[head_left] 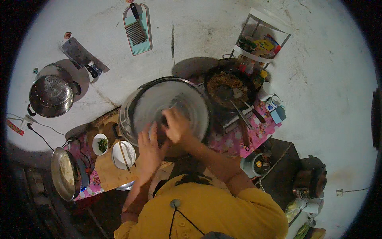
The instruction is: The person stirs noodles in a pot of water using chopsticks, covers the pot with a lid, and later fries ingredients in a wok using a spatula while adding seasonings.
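A round glass lid with a dark rim covers a large steel pot before me, its surface streaked or fogged. My right hand is over the middle of the lid, fingers curled around what looks like its dark knob; blur and the hand hide most of it. Beside it, my left hand reaches over the lid's near left part with fingers apart. Nothing shows in the left hand, and whether it touches the lid is unclear.
Right of the pot, a black wok holds browned food and two utensils. At left are a bowl of chopped greens, a white bowl with chopsticks across it, and a pan. A cleaver hangs on the wall.
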Available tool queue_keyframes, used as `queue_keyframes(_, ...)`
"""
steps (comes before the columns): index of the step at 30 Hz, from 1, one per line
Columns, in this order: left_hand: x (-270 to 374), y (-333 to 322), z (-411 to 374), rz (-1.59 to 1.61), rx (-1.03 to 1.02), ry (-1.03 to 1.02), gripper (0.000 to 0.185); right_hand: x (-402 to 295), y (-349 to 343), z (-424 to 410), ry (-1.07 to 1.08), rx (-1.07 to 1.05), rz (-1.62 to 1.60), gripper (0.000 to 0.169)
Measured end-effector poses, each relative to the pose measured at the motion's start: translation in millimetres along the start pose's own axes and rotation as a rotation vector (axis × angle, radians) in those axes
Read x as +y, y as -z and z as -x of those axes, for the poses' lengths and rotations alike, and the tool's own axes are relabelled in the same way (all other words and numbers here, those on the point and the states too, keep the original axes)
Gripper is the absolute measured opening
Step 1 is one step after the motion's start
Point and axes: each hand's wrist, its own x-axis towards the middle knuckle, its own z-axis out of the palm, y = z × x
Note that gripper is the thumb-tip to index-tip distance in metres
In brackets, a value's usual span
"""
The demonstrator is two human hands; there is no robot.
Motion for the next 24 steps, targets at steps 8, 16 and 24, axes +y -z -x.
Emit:
queue_keyframes(8, -48.7, 1.1, 1.5, -0.041, -0.002, -0.011, 0.05, -24.4, -27.4, 1.3, 0.158, -0.164, -0.322, 0.048)
queue_keyframes(16, -102.2, 76.5, 41.8, -0.129, 0.116, 0.35, 0.038, 156.7, 177.6, 49.7, -0.273, -0.176, 0.845, 0.048)
queue_keyframes(24, -146.0, 114.1, 77.9, -0.3, 0.135, 0.526, 0.033, 259.4, 181.4, 81.3, -0.949, -0.373, 0.266, 0.037)
